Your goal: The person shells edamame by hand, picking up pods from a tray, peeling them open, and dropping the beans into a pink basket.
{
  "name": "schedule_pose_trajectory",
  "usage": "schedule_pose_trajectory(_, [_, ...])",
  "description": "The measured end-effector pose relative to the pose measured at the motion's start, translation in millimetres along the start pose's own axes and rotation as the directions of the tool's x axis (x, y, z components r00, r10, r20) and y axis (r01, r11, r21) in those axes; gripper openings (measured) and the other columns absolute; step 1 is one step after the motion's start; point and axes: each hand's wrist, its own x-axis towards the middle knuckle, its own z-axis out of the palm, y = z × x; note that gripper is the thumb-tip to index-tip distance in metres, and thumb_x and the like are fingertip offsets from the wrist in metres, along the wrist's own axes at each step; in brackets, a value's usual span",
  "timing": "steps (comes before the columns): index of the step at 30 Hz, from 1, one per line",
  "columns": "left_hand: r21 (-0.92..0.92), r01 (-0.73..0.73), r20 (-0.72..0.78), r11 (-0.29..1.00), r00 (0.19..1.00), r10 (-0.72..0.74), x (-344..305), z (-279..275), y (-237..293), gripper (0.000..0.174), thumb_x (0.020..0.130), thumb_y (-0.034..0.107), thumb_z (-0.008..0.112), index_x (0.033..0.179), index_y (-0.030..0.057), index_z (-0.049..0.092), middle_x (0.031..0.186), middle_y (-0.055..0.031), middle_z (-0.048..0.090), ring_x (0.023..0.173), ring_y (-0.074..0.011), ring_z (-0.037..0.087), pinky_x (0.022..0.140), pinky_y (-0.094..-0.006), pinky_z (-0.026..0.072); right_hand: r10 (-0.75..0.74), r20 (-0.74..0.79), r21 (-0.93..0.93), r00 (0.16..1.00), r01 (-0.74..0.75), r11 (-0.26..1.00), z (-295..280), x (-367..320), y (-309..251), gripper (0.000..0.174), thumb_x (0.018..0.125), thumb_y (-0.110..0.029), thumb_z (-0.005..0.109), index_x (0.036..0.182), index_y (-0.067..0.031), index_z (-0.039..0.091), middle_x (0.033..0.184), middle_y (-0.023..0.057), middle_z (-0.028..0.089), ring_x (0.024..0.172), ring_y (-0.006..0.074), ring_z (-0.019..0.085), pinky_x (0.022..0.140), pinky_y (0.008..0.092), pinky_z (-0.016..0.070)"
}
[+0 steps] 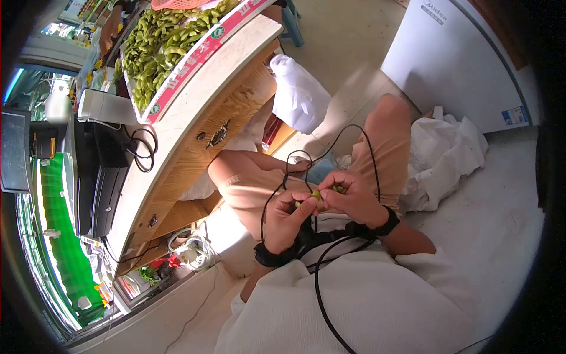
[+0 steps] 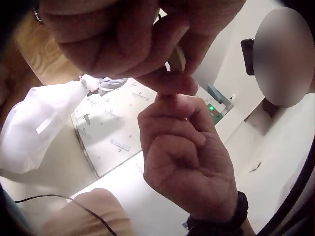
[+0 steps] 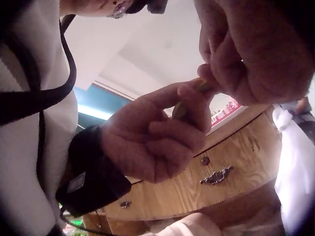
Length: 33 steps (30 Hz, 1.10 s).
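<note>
Both hands meet in front of the seated person's lap. My left hand pinches a green soybean pod at its fingertips, and a second pod is tucked under its curled fingers. From the other side, my right hand grips the same pinched pod, thumb and fingertips right against the left ones. More green pods show within the right hand's curled fingers. In the right wrist view the two hands' fingertips meet around the pod, which they partly cover.
Heaped soybean pods fill a tray on the curved wooden counter, with a pink basket above. A white plastic bag hangs from the counter. Black cables loop around the hands. A white fridge and white sack stand right.
</note>
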Motion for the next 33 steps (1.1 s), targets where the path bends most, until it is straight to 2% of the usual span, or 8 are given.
schedule_pose_trajectory(2, [0.002, 0.001, -0.035, 1.0, 0.999, -0.001, 1, 1, -2, 0.006, 0.085, 0.002, 0.062, 0.09, 0.0008, 0.058, 0.081, -0.0083, 0.063, 0.068, -0.0115, 0.06, 0.056, -0.0183, 0.0454, -0.025, -0.005, -0.065, 1.0, 0.025, 0.998, -1, 1, 5, 0.011, 0.086, -0.012, 0.06, 0.089, -0.0018, 0.058, 0.075, -0.0028, 0.056, 0.066, 0.0011, 0.049, 0.056, 0.0171, 0.0407])
schedule_pose_trajectory(15, [-0.389, 0.183, 0.212, 0.903, 0.972, -0.106, 11, -14, -10, 0.007, 0.085, 0.001, 0.062, 0.092, 0.0013, 0.06, 0.085, -0.0056, 0.063, 0.069, -0.0109, 0.058, 0.065, -0.0214, 0.0466, -0.058, -0.075, 0.022, 0.996, 0.06, 0.998, 8, 4, 9, 0.009, 0.084, -0.012, 0.06, 0.085, -0.0027, 0.056, 0.076, -0.0043, 0.053, 0.067, 0.0011, 0.045, 0.056, 0.0171, 0.0382])
schedule_pose_trajectory(17, [0.099, -0.042, -0.108, 0.994, 0.993, 0.053, 11, 2, -7, 0.01, 0.083, 0.003, 0.065, 0.092, 0.0021, 0.06, 0.085, -0.0071, 0.064, 0.07, -0.0104, 0.059, 0.063, -0.0218, 0.0466, -0.045, -0.123, 0.014, 0.991, 0.047, 0.999, 9, 6, 6, 0.01, 0.084, -0.011, 0.059, 0.085, -0.0022, 0.056, 0.076, -0.004, 0.053, 0.068, 0.0013, 0.046, 0.057, 0.0172, 0.0389])
schedule_pose_trajectory(18, [0.099, -0.042, -0.107, 0.994, 0.993, 0.052, 11, 7, -5, 0.01, 0.083, 0.003, 0.065, 0.092, 0.0021, 0.06, 0.085, -0.0071, 0.064, 0.07, -0.0104, 0.059, 0.063, -0.0218, 0.0466, -0.046, -0.157, 0.007, 0.986, 0.048, 0.999, 10, 7, 2, 0.005, 0.084, -0.007, 0.056, 0.085, -0.0028, 0.056, 0.077, -0.0038, 0.053, 0.069, 0.0013, 0.045, 0.059, 0.0174, 0.0383])
schedule_pose_trajectory(20, [0.687, -0.329, -0.019, 0.648, 0.883, 0.469, 10, 13, 0, 0.017, 0.079, 0.007, 0.069, 0.093, 0.0026, 0.061, 0.079, -0.008, 0.064, 0.067, -0.0097, 0.059, 0.059, -0.0233, 0.047, -0.048, -0.191, 0.0, 0.98, 0.049, 0.999, 10, 7, 0, 0.003, 0.085, -0.004, 0.053, 0.086, -0.0035, 0.055, 0.079, -0.0036, 0.052, 0.071, 0.0013, 0.045, 0.061, 0.0175, 0.0377])
schedule_pose_trajectory(26, [0.846, -0.309, 0.037, 0.434, 0.847, 0.53, 0, 17, 5, 0.018, 0.078, 0.006, 0.069, 0.094, 0.0026, 0.061, 0.072, -0.0065, 0.063, 0.061, -0.0102, 0.059, 0.054, -0.0242, 0.0461, -0.088, -0.153, -0.153, 0.984, 0.064, 0.986, 12, 3, -3, 0.002, 0.086, -0.005, 0.055, 0.084, -0.0038, 0.055, 0.079, -0.0045, 0.051, 0.067, 0.0003, 0.043, 0.057, 0.0158, 0.036])
schedule_pose_trajectory(29, [0.591, -0.238, -0.125, 0.771, 0.917, 0.379, 2, 2, -14, 0.012, 0.08, 0.006, 0.066, 0.091, 0.0021, 0.062, 0.071, -0.0069, 0.063, 0.059, -0.0097, 0.057, 0.055, -0.0229, 0.0452, -0.162, -0.162, -0.21, 0.973, 0.127, 0.969, 13, 5, 6, 0.003, 0.086, -0.006, 0.055, 0.083, -0.004, 0.055, 0.079, -0.0051, 0.051, 0.066, -0.0004, 0.043, 0.055, 0.0152, 0.035])
schedule_pose_trajectory(33, [0.418, -0.202, -0.204, 0.885, 0.929, 0.309, 4, 4, -12, 0.008, 0.082, 0.006, 0.064, 0.088, 0.0008, 0.062, 0.071, -0.0072, 0.063, 0.06, -0.0089, 0.055, 0.056, -0.0226, 0.0449, -0.11, -0.155, -0.131, 0.982, 0.09, 0.987, 15, 4, 5, 0.009, 0.083, -0.01, 0.059, 0.085, -0.002, 0.057, 0.074, -0.0026, 0.053, 0.067, 0.0017, 0.045, 0.055, 0.0177, 0.038])
